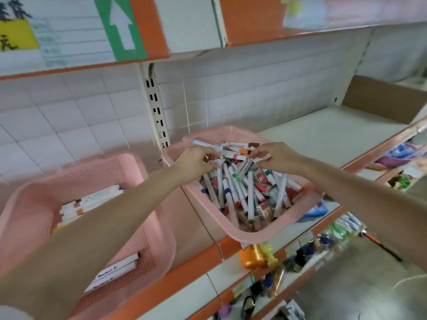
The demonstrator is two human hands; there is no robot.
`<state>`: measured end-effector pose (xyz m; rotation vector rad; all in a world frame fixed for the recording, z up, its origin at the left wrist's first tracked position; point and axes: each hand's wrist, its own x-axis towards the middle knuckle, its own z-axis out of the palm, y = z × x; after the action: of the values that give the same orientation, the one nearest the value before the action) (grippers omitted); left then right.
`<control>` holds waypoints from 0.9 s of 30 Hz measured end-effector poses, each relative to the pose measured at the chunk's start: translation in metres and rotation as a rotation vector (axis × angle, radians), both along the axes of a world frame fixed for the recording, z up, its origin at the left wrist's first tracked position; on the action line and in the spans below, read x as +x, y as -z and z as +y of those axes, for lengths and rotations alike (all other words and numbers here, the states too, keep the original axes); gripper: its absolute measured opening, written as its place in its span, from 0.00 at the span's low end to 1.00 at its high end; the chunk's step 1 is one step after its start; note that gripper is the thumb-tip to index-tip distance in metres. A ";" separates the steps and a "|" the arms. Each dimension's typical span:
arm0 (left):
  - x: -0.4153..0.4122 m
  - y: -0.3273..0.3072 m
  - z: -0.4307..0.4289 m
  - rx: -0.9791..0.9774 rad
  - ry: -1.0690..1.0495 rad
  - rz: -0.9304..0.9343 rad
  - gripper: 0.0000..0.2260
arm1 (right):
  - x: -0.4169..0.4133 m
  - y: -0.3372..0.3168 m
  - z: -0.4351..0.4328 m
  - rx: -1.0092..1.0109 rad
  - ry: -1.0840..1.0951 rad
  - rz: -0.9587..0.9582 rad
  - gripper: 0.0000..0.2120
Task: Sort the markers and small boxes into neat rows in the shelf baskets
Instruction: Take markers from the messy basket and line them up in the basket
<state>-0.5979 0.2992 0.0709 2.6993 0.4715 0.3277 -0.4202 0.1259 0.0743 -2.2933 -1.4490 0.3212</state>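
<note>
Hands: left hand (198, 161) and right hand (273, 157) each pinch white markers (233, 151), gathering a bundle mid-frame.
Source: jumbled pink basket (245, 234), centre.
Destination: lower-left basket (159, 239), rows begun.

White up-arrow on green sign (121, 26), upper shelf front (157, 31). Dark characters on yellow poster (16, 35), cropped, unreadable. Blue print on marker (113, 269), left basket (92, 160), blurred.
</note>
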 end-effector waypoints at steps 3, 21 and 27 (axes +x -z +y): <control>0.012 0.002 -0.004 0.002 -0.015 -0.022 0.14 | 0.000 0.005 -0.005 -0.053 -0.036 -0.058 0.13; 0.021 0.010 -0.015 -0.226 0.010 0.105 0.22 | -0.004 0.016 0.003 -0.074 -0.184 -0.149 0.18; 0.024 0.008 -0.013 -0.341 0.019 0.173 0.26 | -0.003 0.018 0.004 -0.075 -0.214 -0.170 0.12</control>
<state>-0.5743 0.2860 0.0629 2.4054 0.5004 0.0040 -0.4228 0.1303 0.0562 -2.2738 -1.8018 0.2512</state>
